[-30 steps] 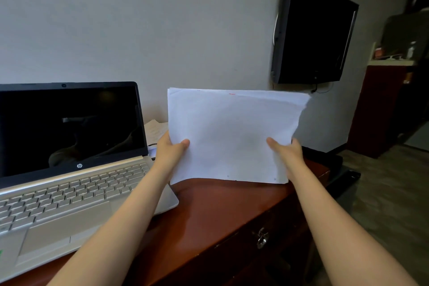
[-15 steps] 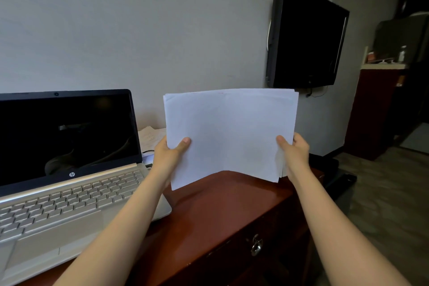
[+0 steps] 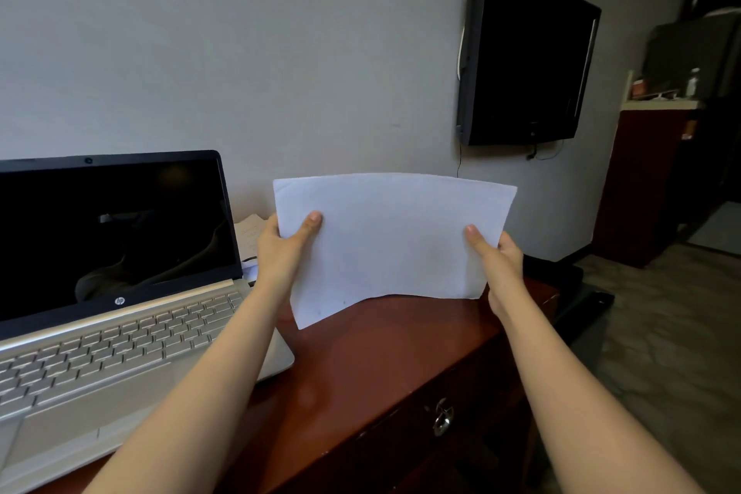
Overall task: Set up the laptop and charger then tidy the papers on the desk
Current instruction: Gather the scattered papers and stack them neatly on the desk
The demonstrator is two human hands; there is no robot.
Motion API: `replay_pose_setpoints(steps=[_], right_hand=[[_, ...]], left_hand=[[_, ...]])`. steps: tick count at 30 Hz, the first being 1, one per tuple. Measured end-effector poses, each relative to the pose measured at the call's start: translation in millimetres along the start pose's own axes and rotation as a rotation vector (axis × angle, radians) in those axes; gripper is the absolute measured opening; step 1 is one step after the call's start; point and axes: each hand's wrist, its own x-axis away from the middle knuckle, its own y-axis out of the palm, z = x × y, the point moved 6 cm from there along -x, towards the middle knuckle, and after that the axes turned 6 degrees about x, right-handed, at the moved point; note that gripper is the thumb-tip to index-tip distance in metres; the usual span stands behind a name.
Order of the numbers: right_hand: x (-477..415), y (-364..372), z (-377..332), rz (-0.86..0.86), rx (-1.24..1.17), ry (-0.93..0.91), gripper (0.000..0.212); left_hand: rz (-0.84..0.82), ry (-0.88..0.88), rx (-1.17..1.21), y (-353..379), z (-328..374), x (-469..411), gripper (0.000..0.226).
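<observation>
A stack of white papers (image 3: 393, 241) is held upright above the reddish-brown desk (image 3: 361, 365), its lower edge near the desktop. My left hand (image 3: 284, 249) pinches its left edge, thumb on the front. My right hand (image 3: 497, 257) pinches its right edge the same way. A silver laptop (image 3: 104, 337) stands open at the left with a dark screen. Another sheet (image 3: 250, 233) lies behind the laptop's right corner. No charger shows.
A black television (image 3: 525, 56) hangs on the grey wall at the upper right. The desk has a drawer with a metal lock (image 3: 442, 419) in front. A dark cabinet (image 3: 649, 180) stands at the far right, with floor beyond the desk's right end.
The papers' edges have come into line and the stack has dropped slightly toward the desk. Both hands keep their hold at the sides.
</observation>
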Motion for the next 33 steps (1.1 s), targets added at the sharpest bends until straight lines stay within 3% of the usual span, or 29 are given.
replay_pose_setpoints(steps=[6,11,19,24,29,33], right_hand=[[-7.4,6.3,-6.9,-0.015,0.04,-0.038,0.028],[-4.6,3.6,8.6,-0.065,0.08,0.016,0.035],[-8.3,9.3,-3.2,-0.05,0.134,-0.039,0.03],[2.6,4.2,18.1,-0.09,0.157,0.045,0.031],[5.8,2.3,23.5,-0.071,0.155,0.081,0.029],[9.3,3.5,31.1,-0.108,0.174,0.116,0.031]], left_hand=[[-0.014,0.04,-0.032,-3.0,3.7,-8.7,0.026],[0.009,-0.012,-0.04,-13.8,-8.6,-10.4,0.041],[-0.025,0.013,-0.089,-14.0,-1.3,-10.3,0.03],[-0.083,-0.096,-0.153,-20.2,-27.2,-2.6,0.051],[-0.053,-0.172,-0.143,-24.8,-36.7,2.3,0.037],[-0.085,-0.238,-0.191,-29.4,-45.9,4.5,0.04]])
